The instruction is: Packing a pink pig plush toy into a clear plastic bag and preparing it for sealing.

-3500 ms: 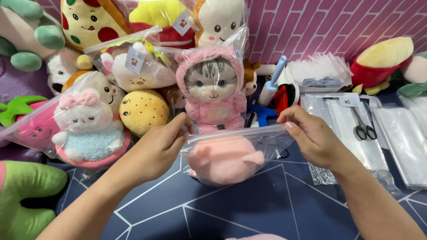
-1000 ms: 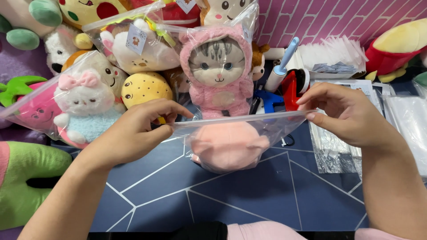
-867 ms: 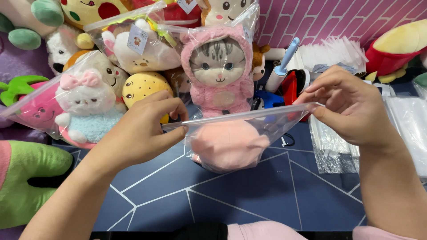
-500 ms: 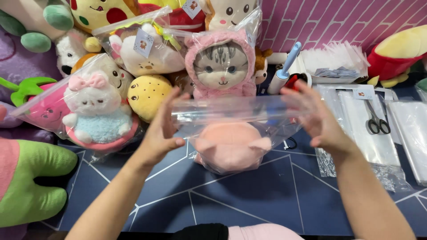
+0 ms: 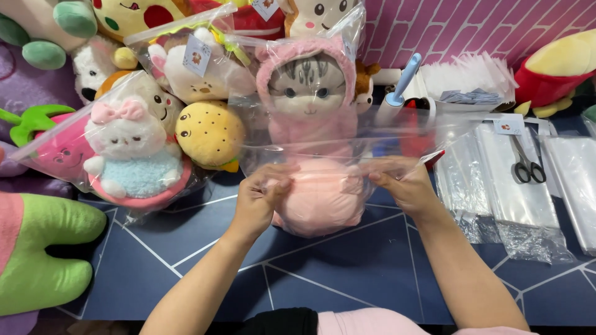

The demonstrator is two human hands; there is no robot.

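- The left hand (image 5: 264, 198) sits just left of frame centre, its fingers pinched together on the clear bag (image 5: 329, 167) at the left side of the pink plush (image 5: 323, 195).
- The right hand (image 5: 400, 185) is just right of centre, fingers likewise clamped on the bag beside the plush's right side.
- The pink plush lies inside the bag, at the centre of the frame, its lower end resting on the dark blue counter (image 5: 347, 273).
- The bag's upper part stands up loose above the hands, and the toys behind show through it.
- Directly behind, at upper centre, stands a cat doll (image 5: 307, 93) in a pink hood, in its own bag.
- At left, a bagged white bunny (image 5: 133, 149) with a pink bow; just beside it, a yellow round toy (image 5: 210, 133).
- At lower left lies a green plush (image 5: 46, 260).
- At right, scissors (image 5: 526, 162) lie on a stack of flat clear bags (image 5: 496, 186).
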